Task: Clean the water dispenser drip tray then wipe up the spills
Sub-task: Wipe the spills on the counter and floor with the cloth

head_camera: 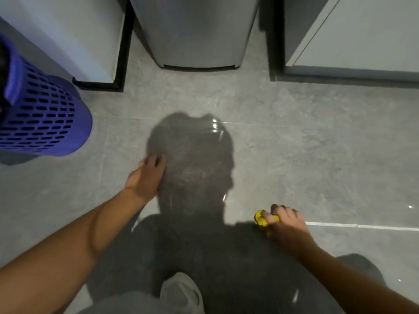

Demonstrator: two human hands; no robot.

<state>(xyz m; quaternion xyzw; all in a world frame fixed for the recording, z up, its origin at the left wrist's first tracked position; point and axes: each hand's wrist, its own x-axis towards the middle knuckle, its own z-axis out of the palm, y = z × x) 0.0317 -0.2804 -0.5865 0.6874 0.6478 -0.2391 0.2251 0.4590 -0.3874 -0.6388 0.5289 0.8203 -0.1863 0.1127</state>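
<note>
A yellow cloth (pixel 263 219) is held bunched in the right grip (pixel 285 223) and pressed to the grey floor (pixel 317 132) at lower right of the frame. The left grip (pixel 147 175) is laid on the floor at centre left, fingers spread, nothing held. Wet glints (pixel 215 128) are seen at centre, below the water dispenser (pixel 197 30) at top centre; its drip tray is not in view. The spill is probably best taken in overlapping strokes towards those glints, with the cloth opened out.

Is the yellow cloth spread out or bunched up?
Bunched up: the right hand grips the yellow cloth as a small wad on the floor.
</note>
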